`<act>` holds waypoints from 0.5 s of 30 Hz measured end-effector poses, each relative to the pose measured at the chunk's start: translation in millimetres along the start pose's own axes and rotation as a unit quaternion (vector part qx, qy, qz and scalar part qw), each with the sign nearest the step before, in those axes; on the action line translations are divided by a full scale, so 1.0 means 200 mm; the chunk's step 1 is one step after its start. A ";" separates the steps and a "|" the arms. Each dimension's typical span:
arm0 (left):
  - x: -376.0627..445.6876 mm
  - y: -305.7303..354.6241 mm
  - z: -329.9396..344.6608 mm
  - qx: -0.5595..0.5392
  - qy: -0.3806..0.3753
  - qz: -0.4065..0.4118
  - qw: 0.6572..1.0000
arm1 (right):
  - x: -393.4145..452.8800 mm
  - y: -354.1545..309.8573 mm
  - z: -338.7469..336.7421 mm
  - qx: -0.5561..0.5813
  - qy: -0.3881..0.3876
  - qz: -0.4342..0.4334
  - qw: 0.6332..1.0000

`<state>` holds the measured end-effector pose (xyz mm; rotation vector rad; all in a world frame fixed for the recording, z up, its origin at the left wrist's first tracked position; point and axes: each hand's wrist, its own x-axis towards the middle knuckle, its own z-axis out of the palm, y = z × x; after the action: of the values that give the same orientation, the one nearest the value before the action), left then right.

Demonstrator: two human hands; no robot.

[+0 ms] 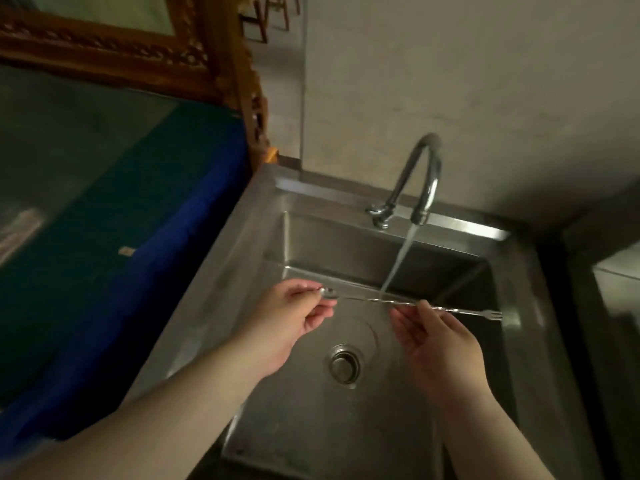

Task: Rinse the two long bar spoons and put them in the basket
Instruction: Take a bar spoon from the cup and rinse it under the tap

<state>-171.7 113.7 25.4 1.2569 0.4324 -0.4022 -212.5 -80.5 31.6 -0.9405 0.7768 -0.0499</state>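
A long twisted-stem bar spoon [381,301] lies level across the steel sink [298,441], under the running water stream [398,261] from the curved tap [420,174]. My left hand [294,320] pinches its bowl end at the left. My right hand [440,344] grips the stem right of the middle, and the small fork end [491,314] sticks out past it to the right. I see only one spoon, and no basket is in view.
The drain [343,364] sits in the sink floor below my hands. A blue-edged glass-topped surface [114,258] lies to the left, with a carved wooden frame [221,64] behind it. A wall rises behind the tap.
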 end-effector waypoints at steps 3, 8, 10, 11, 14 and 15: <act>0.19 -0.07 0.21 0.030 -0.015 -0.006 0.999 | 0.18 -0.06 -0.14 0.034 0.028 0.003 0.999; 0.43 -0.16 0.42 0.061 -0.024 -0.013 0.998 | 0.41 -0.11 -0.27 0.069 0.052 0.016 0.996; 0.50 -0.18 0.47 0.067 -0.023 -0.016 0.997 | 0.48 -0.11 -0.30 0.077 0.057 0.018 0.995; 0.53 -0.18 0.49 0.070 -0.022 -0.017 0.997 | 0.50 -0.11 -0.30 0.081 0.061 0.018 0.995; 0.58 -0.20 0.52 0.085 -0.027 -0.015 0.996 | 0.57 -0.11 -0.33 0.095 0.065 0.024 0.993; 0.59 -0.20 0.53 0.090 -0.032 -0.014 0.995 | 0.58 -0.11 -0.34 0.100 0.068 0.026 0.992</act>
<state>-82.4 -4.3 -42.2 1.4106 0.3646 -0.5123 -163.5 -184.6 -43.0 -0.7310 0.9056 -0.1450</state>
